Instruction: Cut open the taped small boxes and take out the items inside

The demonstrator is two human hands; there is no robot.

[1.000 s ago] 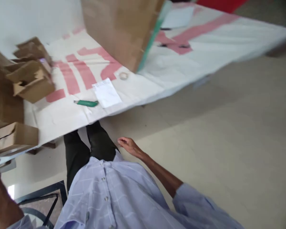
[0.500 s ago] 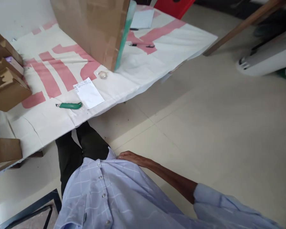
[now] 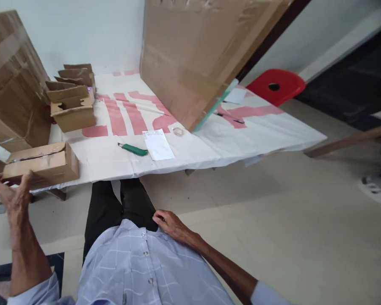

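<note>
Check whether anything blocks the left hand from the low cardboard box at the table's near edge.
Nothing visible does. The left hand is right at the near left end of the low cardboard box, its fingers apparently touching it. The green cutter lies off to the box's right, out of the way.

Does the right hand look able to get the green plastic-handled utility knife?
Probably yes: the right hand is low by the dark trousers, and the green utility knife lies uncovered near the edge of the white tablecloth. Nothing visible blocks the way, though the hand would need to clear that edge.
</note>
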